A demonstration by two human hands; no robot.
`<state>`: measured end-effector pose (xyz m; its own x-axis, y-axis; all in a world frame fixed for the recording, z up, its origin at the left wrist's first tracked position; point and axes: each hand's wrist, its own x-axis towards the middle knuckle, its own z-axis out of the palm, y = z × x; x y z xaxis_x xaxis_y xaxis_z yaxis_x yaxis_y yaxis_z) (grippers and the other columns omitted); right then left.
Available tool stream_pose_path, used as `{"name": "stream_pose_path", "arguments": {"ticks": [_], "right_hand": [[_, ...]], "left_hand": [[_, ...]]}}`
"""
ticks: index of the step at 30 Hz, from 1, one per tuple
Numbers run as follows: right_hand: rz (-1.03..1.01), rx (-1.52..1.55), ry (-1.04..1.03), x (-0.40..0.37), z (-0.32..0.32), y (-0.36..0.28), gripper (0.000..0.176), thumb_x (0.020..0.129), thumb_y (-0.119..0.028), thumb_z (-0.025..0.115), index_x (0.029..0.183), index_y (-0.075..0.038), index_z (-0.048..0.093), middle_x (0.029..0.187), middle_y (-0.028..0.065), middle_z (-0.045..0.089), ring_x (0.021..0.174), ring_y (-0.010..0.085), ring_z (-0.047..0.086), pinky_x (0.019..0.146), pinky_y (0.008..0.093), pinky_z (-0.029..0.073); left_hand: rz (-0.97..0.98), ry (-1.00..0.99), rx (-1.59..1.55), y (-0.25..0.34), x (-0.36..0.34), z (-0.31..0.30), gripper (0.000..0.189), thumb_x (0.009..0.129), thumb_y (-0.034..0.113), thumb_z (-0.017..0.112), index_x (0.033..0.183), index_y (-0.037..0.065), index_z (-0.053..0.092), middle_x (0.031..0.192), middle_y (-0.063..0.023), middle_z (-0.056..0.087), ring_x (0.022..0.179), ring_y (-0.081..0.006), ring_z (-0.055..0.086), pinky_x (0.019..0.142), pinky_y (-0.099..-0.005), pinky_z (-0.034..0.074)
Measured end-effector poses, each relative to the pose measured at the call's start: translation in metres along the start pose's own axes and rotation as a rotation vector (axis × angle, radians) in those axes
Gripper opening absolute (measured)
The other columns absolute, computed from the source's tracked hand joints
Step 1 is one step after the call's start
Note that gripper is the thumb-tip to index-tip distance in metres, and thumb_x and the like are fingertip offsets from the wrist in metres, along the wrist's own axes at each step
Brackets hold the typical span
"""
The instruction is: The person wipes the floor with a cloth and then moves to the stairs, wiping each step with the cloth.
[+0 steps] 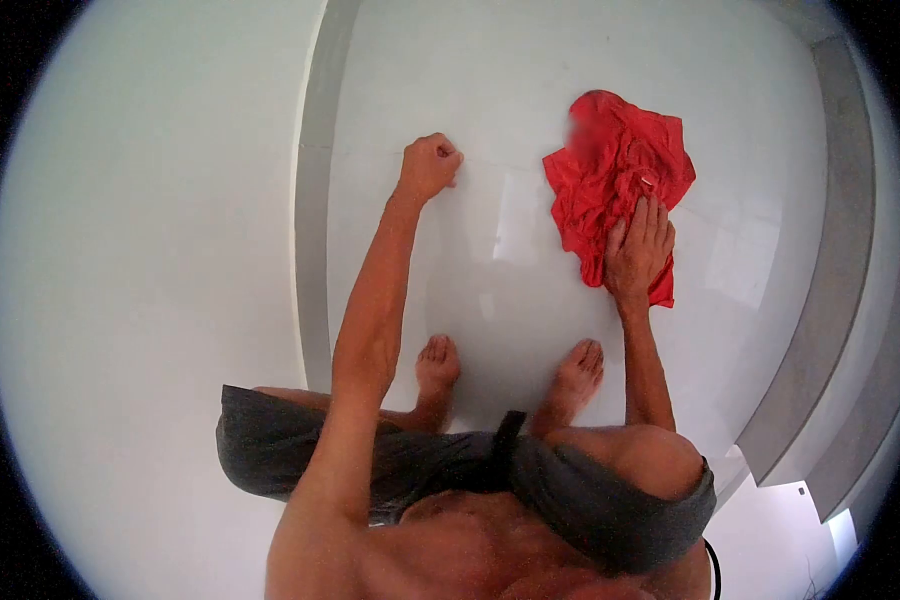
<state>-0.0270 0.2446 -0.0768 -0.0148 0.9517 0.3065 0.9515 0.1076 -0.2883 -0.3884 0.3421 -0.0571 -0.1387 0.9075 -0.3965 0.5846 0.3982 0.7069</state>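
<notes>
A crumpled red cloth (635, 135), which looks like a garment, lies on the pale, shiny floor to the right of centre. My right hand (640, 250) rests palm down on its lower part, fingers stretched out flat over the fabric. Further left, near the grey strip along the wall, my left hand (432, 165) is curled into a loose fist just over the floor. Nothing shows in its fingers, and it is apart from the cloth. Whatever is under my right palm is hidden.
My bare left foot (436, 370) and right foot (575, 375) are on the glossy floor (500, 310) below my hands. A white wall (150, 250) with a grey skirting strip (315, 240) runs along the left. Grey-edged steps (835, 250) curve down the right side.
</notes>
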Motion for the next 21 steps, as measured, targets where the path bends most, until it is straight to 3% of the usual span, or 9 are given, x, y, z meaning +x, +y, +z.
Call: {"name": "stream_pose_path", "arguments": {"ticks": [9, 21], "right_hand": [[0.005, -0.015, -0.015, -0.006, -0.002, 0.002, 0.048, 0.097, -0.023, 0.06, 0.137, 0.004, 0.056, 0.147, 0.0226, 0.054, 0.135, 0.0421, 0.049, 0.114, 0.057, 0.035], [-0.002, -0.007, 0.027, -0.006, -0.002, -0.001, 0.049, 0.096, -0.024, 0.06, 0.136, 0.004, 0.056, 0.144, 0.023, 0.056, 0.135, 0.0415, 0.049, 0.112, 0.0571, 0.036]], "left_hand": [[-0.069, 0.031, 0.11, 0.01, -0.009, 0.0, 0.011, 0.083, 0.011, 0.067, 0.082, 0.0, 0.067, 0.066, -0.0082, 0.068, 0.057, -0.0186, 0.071, 0.057, -0.0328, 0.058], [-0.09, -0.024, -0.057, 0.006, -0.011, -0.012, 0.012, 0.085, 0.007, 0.069, 0.089, -0.003, 0.064, 0.08, -0.0126, 0.071, 0.064, -0.0179, 0.071, 0.058, -0.0326, 0.063]]}}
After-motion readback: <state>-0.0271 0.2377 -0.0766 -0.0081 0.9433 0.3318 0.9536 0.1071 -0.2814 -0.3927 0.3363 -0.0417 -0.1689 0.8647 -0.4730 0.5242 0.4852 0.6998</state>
